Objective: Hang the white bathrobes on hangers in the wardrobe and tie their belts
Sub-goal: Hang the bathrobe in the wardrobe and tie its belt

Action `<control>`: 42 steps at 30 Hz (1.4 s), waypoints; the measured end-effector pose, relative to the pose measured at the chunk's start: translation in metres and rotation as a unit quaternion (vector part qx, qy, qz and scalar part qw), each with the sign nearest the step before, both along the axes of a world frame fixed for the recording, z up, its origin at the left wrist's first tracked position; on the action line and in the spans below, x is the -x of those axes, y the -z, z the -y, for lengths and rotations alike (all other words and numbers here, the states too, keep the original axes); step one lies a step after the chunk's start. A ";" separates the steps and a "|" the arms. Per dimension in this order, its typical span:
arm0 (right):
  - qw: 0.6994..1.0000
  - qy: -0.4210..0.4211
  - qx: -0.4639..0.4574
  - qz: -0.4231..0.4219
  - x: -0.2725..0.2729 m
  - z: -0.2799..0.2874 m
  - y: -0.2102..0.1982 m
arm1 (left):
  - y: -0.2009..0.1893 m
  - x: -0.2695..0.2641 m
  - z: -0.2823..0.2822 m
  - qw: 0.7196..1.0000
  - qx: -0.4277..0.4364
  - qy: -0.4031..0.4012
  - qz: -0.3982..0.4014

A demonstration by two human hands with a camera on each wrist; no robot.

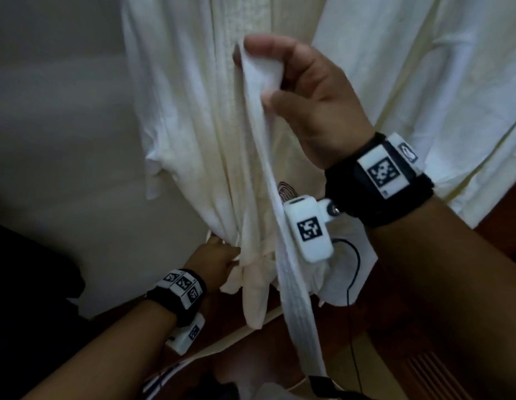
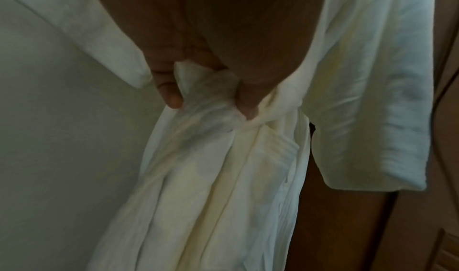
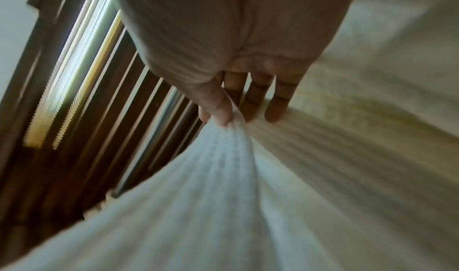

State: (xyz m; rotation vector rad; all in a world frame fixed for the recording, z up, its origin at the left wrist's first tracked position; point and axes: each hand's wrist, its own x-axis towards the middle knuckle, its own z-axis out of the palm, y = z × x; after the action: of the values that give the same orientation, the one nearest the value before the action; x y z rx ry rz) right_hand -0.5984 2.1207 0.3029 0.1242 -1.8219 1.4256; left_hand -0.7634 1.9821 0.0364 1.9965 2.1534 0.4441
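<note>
While the left hand (image 1: 222,259) grips the hanging white cotton bathrobe's (image 1: 187,116) bunched waist, the right hand (image 1: 303,90) pinches its long white fabric belt (image 1: 294,298) up high.

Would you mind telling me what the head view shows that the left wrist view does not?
Only the head view shows the right hand raised, pinching the belt end, with the strip running down past the gathered waist, plus both wristbands. Only the left wrist view shows close up the fingers dug into the bunched cloth. Both show the left hand gripping the hanging white bathrobe at its waist.
</note>
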 end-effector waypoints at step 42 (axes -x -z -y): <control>0.911 0.212 -0.220 0.277 -0.046 -0.002 0.222 | -0.027 -0.025 -0.003 0.987 0.072 0.049 0.138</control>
State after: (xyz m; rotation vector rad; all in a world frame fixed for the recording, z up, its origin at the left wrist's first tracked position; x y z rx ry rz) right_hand -0.5523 2.1232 0.0814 -0.4726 -2.4257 0.7625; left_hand -0.7385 1.9855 0.0635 1.8331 1.8573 0.5006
